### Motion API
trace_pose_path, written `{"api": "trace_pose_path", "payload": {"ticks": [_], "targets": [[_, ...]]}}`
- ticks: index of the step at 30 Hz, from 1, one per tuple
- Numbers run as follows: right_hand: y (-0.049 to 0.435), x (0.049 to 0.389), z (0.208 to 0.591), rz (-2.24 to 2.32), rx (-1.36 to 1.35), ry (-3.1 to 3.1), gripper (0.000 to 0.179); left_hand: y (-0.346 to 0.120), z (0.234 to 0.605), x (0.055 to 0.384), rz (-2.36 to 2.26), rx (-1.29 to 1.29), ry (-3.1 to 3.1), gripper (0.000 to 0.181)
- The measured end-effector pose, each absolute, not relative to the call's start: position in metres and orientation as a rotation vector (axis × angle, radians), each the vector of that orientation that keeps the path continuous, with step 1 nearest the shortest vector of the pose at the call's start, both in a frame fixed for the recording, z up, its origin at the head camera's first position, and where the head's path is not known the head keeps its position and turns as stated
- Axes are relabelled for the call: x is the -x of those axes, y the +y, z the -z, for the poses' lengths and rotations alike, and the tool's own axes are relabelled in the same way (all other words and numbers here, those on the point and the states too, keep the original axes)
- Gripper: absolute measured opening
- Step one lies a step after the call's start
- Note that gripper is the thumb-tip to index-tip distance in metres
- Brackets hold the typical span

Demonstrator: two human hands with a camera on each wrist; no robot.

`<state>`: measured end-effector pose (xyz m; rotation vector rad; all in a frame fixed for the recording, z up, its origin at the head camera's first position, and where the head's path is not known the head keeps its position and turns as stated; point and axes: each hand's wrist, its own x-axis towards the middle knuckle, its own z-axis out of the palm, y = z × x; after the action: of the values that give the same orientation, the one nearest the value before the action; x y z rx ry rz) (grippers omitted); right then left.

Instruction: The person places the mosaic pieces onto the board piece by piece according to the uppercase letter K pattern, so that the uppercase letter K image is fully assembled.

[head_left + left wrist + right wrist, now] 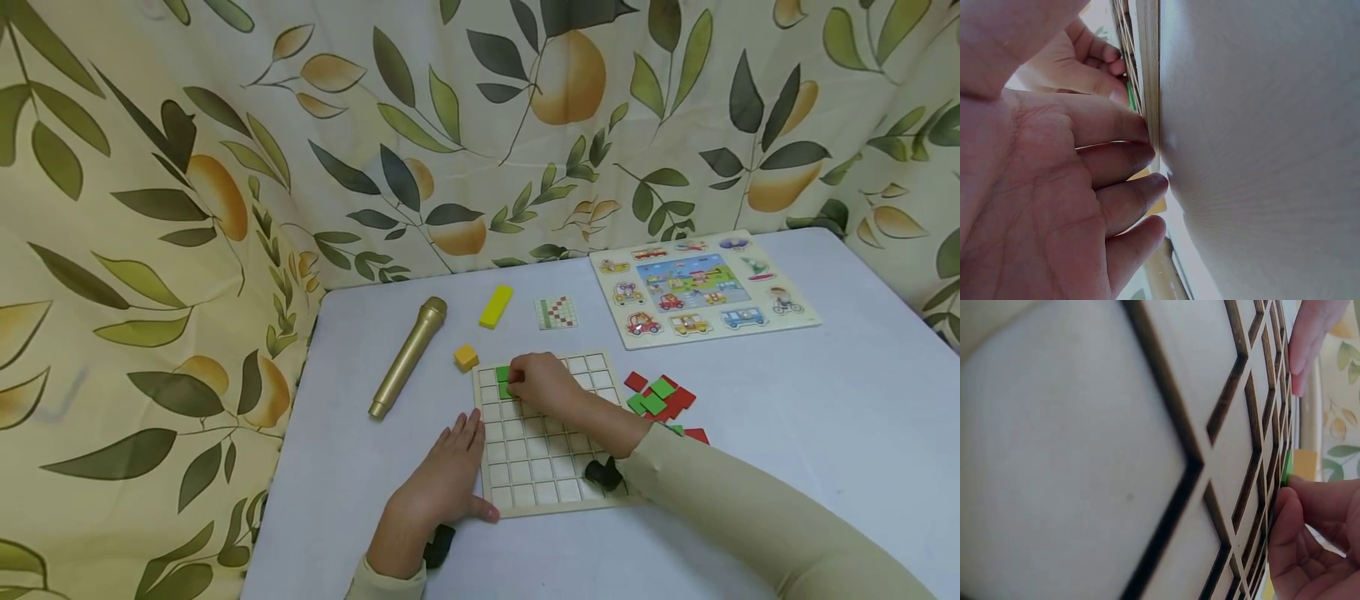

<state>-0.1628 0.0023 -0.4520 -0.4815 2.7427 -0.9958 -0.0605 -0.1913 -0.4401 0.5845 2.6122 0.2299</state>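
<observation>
A wooden grid board (517, 512) lies on the white-covered table. In its upper left corner are green square tiles (502, 373). My right hand (546, 385) reaches across the board, and its thumb and fingertips pinch a green tile (1287, 467) at the grid, partly hidden by the fingers. My left hand (444, 473) rests beside the board's left edge, fingers extended and touching that edge; the left wrist view shows the palm (1035, 194) and fingertips against the rim. To the right of the board lies a loose pile of red tiles (682, 400) and green tiles (654, 405).
Beyond the board are a small pattern card (556, 312), a yellow bar (496, 307) and a yellow-orange cube (466, 357). A gold microphone (408, 358) lies to the left. A vehicle picture puzzle (705, 327) sits at the back right. A leaf-patterned curtain (450, 150) borders the table.
</observation>
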Motion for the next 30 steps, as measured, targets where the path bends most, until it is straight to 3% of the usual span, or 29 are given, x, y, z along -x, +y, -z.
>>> {"api": "trace_pose_path", "payload": {"ticks": [7, 16, 30], "targets": [[0.005, 0.165, 0.454, 0.988, 0.606, 2.735, 0.005, -0.192, 0.441, 0.060, -0.246, -0.590, 2.614, 0.123], [0.015, 0.161, 0.450, 1.058, 0.565, 2.692, 0.007, -0.193, 0.444, 0.060, -0.262, -0.594, 2.605, 0.124], [0.100, 0.152, 0.432, 1.046, 0.282, 2.770, 0.011, -0.191, 0.444, 0.059, -0.284, -0.594, 2.608, 0.125]]}}
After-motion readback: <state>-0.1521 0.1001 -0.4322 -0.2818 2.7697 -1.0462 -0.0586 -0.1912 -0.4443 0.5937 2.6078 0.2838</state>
